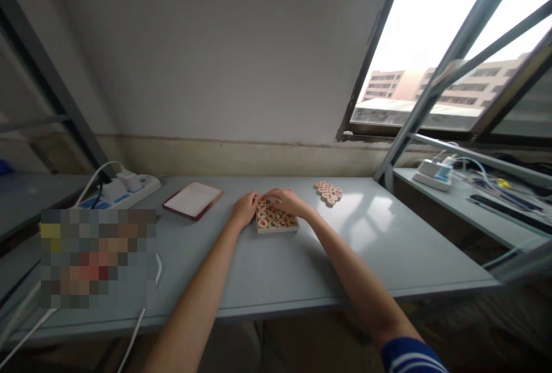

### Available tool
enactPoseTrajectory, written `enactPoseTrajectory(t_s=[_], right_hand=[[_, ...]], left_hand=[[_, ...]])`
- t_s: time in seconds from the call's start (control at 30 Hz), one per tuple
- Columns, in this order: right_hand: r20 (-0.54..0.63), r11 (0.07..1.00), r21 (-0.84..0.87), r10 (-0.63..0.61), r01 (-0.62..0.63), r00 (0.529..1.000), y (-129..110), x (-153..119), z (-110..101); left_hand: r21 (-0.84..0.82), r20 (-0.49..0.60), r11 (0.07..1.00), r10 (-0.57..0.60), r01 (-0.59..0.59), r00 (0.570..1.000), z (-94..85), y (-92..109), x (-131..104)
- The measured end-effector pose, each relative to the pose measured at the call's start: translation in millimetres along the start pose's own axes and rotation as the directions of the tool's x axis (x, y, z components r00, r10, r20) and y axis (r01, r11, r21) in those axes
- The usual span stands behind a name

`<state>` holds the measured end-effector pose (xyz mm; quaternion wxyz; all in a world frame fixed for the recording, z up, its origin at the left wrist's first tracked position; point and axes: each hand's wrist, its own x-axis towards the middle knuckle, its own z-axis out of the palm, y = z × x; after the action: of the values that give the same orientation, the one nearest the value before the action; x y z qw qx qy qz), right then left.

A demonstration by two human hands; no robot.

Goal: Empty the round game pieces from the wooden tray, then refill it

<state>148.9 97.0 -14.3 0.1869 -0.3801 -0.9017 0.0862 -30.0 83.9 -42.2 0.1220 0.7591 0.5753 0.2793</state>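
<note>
A shallow pale box (276, 230) on the grey desk is filled with round wooden Chinese chess pieces (271, 218) bearing red and dark characters. My left hand (245, 207) is curled against the left side of the box, gripping its edge. Over the far part of the box reaches my right hand (284, 200), its bent fingers pointing left and down among the pieces. Its fingertips are close to my left hand, and whatever is between them is too small to make out. More loose Chinese chess pieces (329, 192) lie in a cluster to the right, beyond my right hand.
A flat lid-like tray (193, 200) with a reddish border lies left of the box. A white power strip (129, 190) with plugs stands at the back left, and cables (140, 318) hang over the front edge. A metal post (401, 143) rises at the desk's right end.
</note>
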Motion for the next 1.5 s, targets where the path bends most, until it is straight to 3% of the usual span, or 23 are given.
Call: enactPoseTrajectory(t_s=[0.3, 0.43, 0.5, 0.6, 0.73, 0.8, 0.87, 0.9, 0.97, 1.03, 1.1, 1.2, 1.33, 1.5], right_hand=[[-0.090, 0.992, -0.116, 0.040, -0.051, 0.995, -16.1, 5.0, 11.4], [-0.178, 0.987, -0.139, 0.060, -0.086, 0.982, -14.7, 5.2, 5.1], [-0.248, 0.976, -0.143, 0.125, -0.164, 0.961, -6.1, 1.4, -2.8], [-0.357, 0.912, -0.180, 0.289, -0.369, 0.888, 18.4, -13.0, -16.6], [-0.443, 0.723, -0.268, 0.494, -0.637, 0.748, 55.0, -39.8, -30.9], [-0.495, 0.663, -0.256, 0.535, -0.703, 0.685, 62.4, -46.1, -35.8], [-0.562, 0.683, -0.216, 0.498, -0.698, 0.661, 57.8, -43.9, -39.0], [-0.578, 0.724, -0.197, 0.459, -0.661, 0.675, 51.5, -40.0, -39.6], [-0.517, 0.847, -0.163, 0.364, -0.506, 0.775, 34.1, -29.1, -37.8], [-0.311, 0.954, -0.103, 0.239, -0.282, 0.920, 15.1, -17.8, -31.1], [-0.077, 0.994, -0.027, 0.103, -0.105, 0.992, -1.0, -9.6, -20.6], [0.028, 1.000, -0.012, 0.012, -0.012, 1.000, -15.4, -4.4, -4.3], [-0.039, 0.998, -0.063, -0.005, 0.002, 0.999, -19.3, -5.2, 3.8], [-0.072, 1.000, -0.008, 0.028, -0.028, 0.997, -16.0, -4.5, 6.6]], left_hand=[[-0.081, -0.002, 0.997, -0.011, 0.011, 1.000, 0.1, -4.7, 3.3], [-0.200, 0.011, 0.978, -0.057, 0.058, 0.998, 1.3, -11.3, 7.6], [-0.218, 0.012, 0.973, -0.070, 0.071, 0.997, 1.9, -12.9, 8.6], [-0.215, 0.012, 0.974, -0.067, 0.068, 0.998, 2.1, -13.0, 8.2], [-0.214, 0.014, 0.974, -0.073, 0.074, 0.997, 2.2, -12.4, 7.1], [-0.219, 0.014, 0.973, -0.073, 0.074, 0.997, 2.8, -13.0, 7.2], [-0.224, 0.012, 0.972, -0.068, 0.069, 0.998, 3.5, -14.0, 7.7], [-0.227, 0.012, 0.972, -0.065, 0.066, 0.998, 3.9, -14.4, 8.0], [-0.235, 0.009, 0.970, -0.059, 0.060, 0.998, 4.4, -14.8, 8.4], [-0.235, 0.008, 0.970, -0.057, 0.057, 0.998, 4.7, -14.7, 8.7], [-0.220, 0.007, 0.974, -0.057, 0.057, 0.998, 4.8, -14.4, 8.8], [-0.194, -0.006, 0.979, -0.056, 0.053, 0.998, 5.0, -13.9, 8.5], [-0.197, -0.013, 0.979, -0.049, 0.046, 0.999, 4.9, -14.1, 8.1], [-0.207, -0.005, 0.977, -0.044, 0.042, 0.999, 4.0, -13.2, 7.7]])
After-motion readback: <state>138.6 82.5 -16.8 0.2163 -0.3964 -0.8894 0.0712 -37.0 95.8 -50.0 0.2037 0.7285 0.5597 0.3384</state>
